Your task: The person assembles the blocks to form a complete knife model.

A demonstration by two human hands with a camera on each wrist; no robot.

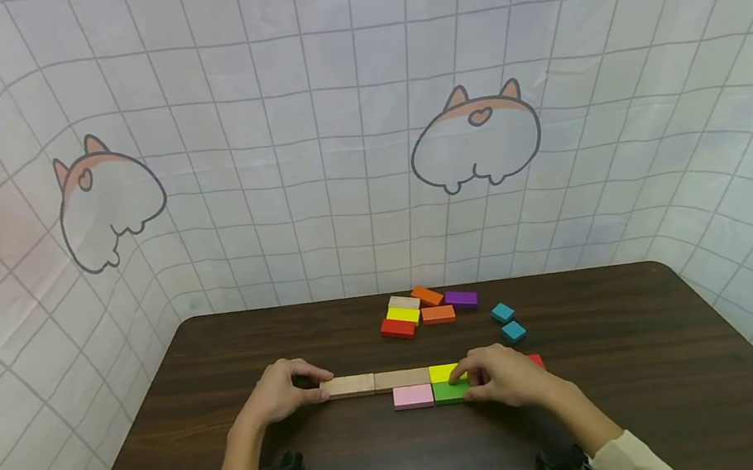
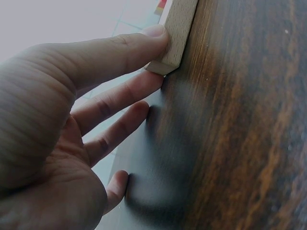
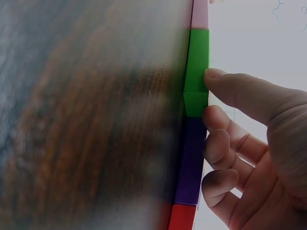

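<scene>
Two plain wooden blocks lie end to end in a row on the dark table. My left hand (image 1: 283, 390) pinches the left end of the outer wooden block (image 1: 350, 386) between thumb and index finger; its other fingers rest toward the tabletop in the left wrist view. To the right, a yellow block (image 1: 440, 372) continues the row. My right hand (image 1: 503, 375) touches the yellow block and the green block (image 3: 199, 62) from above with its thumb and bent fingers. Beside the green block are a pink block (image 1: 413, 397) and a purple block (image 3: 191, 160), the latter hidden under my hand from above.
A red block (image 1: 536, 360) shows past my right hand. Toward the back lie loose blocks: red (image 1: 398, 329), yellow (image 1: 403, 314), wooden (image 1: 404, 302), orange (image 1: 438, 315) and purple (image 1: 461, 300). Two small teal blocks (image 1: 513, 331) sit at right. A gridded cloth (image 1: 309, 196) encloses the table.
</scene>
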